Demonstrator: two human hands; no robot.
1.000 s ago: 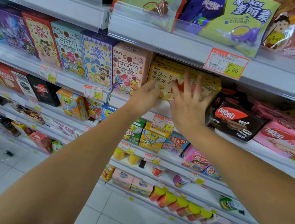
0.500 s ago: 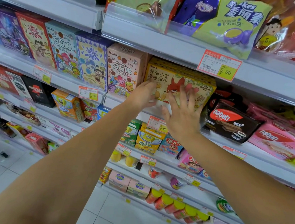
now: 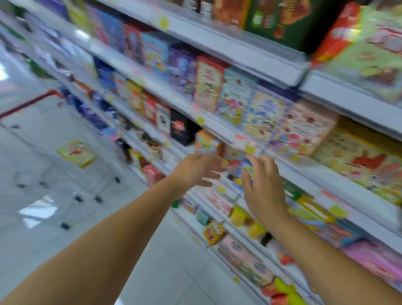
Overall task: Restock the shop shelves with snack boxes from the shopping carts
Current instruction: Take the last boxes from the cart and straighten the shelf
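The view is blurred by motion. A yellow snack box with a red fox (image 3: 372,165) lies on the shelf (image 3: 313,175) at the right, next to a pink box (image 3: 303,128). Both my hands hang in the air in front of the lower shelves, away from that box. My left hand (image 3: 197,170) is empty, with its fingers loosely spread. My right hand (image 3: 263,188) is empty too, fingers straight. To the left stands a shopping cart (image 3: 28,105) with a red rim, and a second yellow snack box (image 3: 76,153) lies inside it.
Rows of upright snack boxes (image 3: 208,83) fill the shelf to the left of the pink box. Lower shelves hold small packs and yellow-capped tubs (image 3: 287,296). Bagged snacks (image 3: 381,46) sit on the top shelf. White tiled floor (image 3: 162,269) lies below.
Both hands have come off the yellow fox box and dropped lower and leftwards. The camera has swung left, bringing the shopping cart into view.
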